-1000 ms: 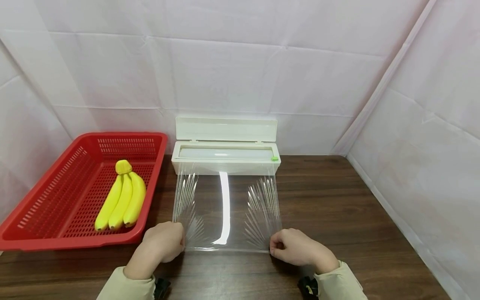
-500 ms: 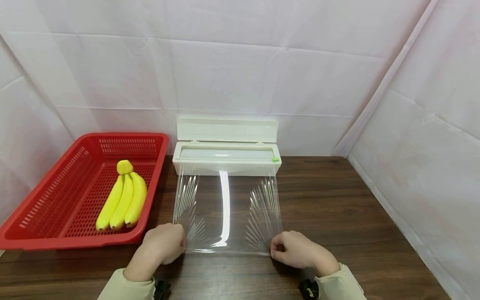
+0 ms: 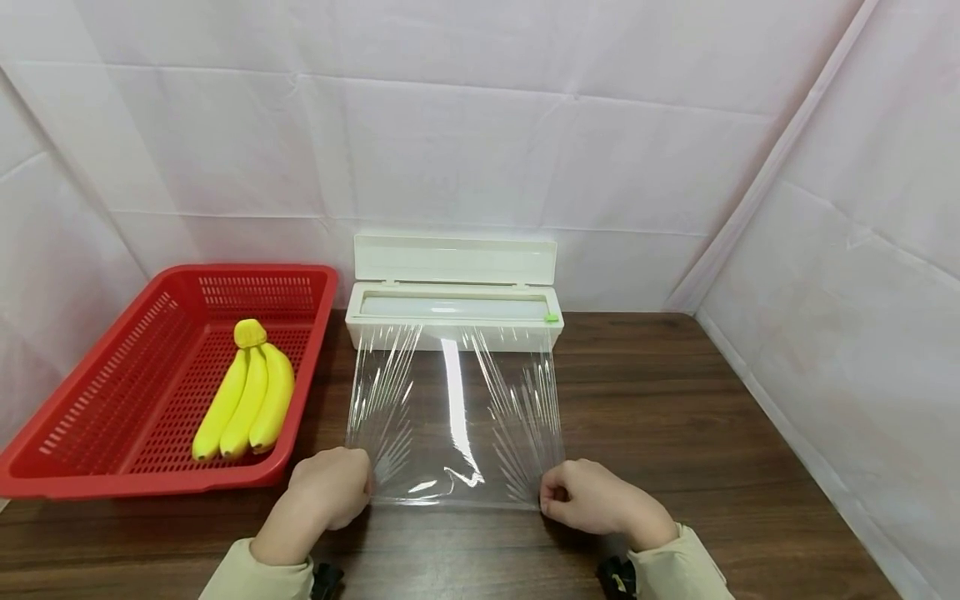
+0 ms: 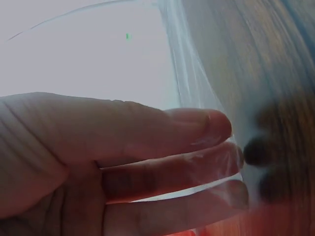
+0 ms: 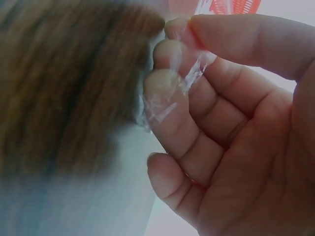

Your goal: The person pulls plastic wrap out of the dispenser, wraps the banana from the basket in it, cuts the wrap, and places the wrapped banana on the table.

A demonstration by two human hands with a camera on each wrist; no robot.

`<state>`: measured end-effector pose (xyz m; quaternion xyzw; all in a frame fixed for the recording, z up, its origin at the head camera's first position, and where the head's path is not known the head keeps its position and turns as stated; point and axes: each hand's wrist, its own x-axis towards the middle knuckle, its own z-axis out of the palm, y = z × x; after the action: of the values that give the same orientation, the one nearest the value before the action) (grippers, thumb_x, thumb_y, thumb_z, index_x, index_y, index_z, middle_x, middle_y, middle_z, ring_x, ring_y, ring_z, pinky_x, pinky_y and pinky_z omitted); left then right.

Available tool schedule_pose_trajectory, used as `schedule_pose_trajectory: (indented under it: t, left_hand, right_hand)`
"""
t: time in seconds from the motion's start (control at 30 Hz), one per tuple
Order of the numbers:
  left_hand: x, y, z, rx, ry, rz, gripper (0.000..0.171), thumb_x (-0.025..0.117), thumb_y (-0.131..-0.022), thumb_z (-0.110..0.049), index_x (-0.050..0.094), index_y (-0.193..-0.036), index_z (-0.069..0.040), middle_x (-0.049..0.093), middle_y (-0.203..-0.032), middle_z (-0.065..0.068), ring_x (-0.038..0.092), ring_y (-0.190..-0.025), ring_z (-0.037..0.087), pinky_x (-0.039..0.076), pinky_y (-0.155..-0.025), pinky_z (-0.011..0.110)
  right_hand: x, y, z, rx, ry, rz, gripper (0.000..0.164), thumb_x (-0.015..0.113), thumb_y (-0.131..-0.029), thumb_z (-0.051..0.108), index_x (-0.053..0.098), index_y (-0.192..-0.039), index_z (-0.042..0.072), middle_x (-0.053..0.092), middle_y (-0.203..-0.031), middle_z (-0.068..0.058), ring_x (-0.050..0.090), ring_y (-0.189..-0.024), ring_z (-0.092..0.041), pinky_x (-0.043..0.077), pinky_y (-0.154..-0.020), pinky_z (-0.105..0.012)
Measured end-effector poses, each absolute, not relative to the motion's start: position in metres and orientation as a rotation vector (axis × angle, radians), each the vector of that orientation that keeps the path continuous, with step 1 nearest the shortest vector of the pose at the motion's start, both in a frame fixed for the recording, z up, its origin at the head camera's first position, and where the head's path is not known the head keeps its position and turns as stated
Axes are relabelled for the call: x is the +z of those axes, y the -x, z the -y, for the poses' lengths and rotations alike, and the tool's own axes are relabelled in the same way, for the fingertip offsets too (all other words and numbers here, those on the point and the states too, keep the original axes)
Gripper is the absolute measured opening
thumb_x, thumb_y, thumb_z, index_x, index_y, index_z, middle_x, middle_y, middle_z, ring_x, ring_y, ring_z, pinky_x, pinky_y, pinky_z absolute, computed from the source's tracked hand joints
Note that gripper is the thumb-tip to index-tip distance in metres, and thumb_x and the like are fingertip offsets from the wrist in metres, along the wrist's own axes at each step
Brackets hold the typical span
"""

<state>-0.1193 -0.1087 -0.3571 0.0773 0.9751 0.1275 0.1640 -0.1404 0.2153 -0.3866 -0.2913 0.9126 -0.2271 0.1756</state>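
Note:
A sheet of clear plastic wrap (image 3: 431,417) stretches toward me from a white dispenser box (image 3: 453,337), whose lid (image 3: 453,260) stands raised at the back. My left hand (image 3: 330,487) pinches the sheet's near left corner; in the left wrist view the thumb (image 4: 197,129) presses film against the fingers. The near right corner is pinched by my right hand (image 3: 592,497). Crumpled film shows between that hand's thumb and curled fingers (image 5: 170,93) in the right wrist view. Creases fan out from both hands, and the front edge between them runs nearly straight.
At the left a red plastic basket (image 3: 157,485) holds a bunch of yellow bananas (image 3: 251,400). A small green slider (image 3: 551,318) sits at the box's right end. White cloth (image 3: 465,150) hangs behind and at both sides of the dark wooden table (image 3: 675,400).
More creases have appeared in the plastic wrap near the box, and the bright reflection on it has bent at its near end. Both hands keep almost the same place and grip.

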Motion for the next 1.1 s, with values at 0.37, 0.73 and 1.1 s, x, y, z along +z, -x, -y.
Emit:
schedule_pose_trajectory:
  t: [0.37,0.73,1.1]
  left_hand:
    - [-0.3632,0.1202,0.1084,0.380,-0.242,-2.828,0.019,0.061,-0.081,-0.006,0.058,-0.062,-0.008,0.059,-0.070,0.006,0.050,-0.061,0.018,0.045,-0.053,0.039]
    - [-0.3647,0.1198,0.1089,0.450,-0.264,-2.819,0.020,0.060,-0.077,0.000,0.056,-0.059,-0.008,0.058,-0.064,0.007,0.047,-0.059,0.017,0.042,-0.052,0.034]
    - [-0.3672,0.1204,0.1096,0.485,-0.296,-2.841,0.019,0.061,-0.073,0.003,0.051,-0.059,-0.008,0.054,-0.059,0.006,0.046,-0.056,0.018,0.040,-0.052,0.032]
  right_hand:
    - [-0.3867,0.1442,-0.2164,-0.693,0.852,-2.566,0.015,0.064,-0.086,0.012,0.065,-0.072,0.017,0.056,-0.068,0.014,0.043,-0.060,0.004,0.041,-0.057,-0.018]
    - [-0.3870,0.1440,-0.2181,-0.670,0.974,-2.658,0.009,0.070,-0.082,0.014,0.069,-0.074,0.017,0.057,-0.077,0.012,0.048,-0.072,0.004,0.043,-0.064,-0.018]
    - [-0.3867,0.1456,-0.2189,-0.706,0.918,-2.605,0.008,0.067,-0.083,0.012,0.071,-0.077,0.016,0.064,-0.076,0.014,0.048,-0.070,0.006,0.044,-0.064,-0.018]
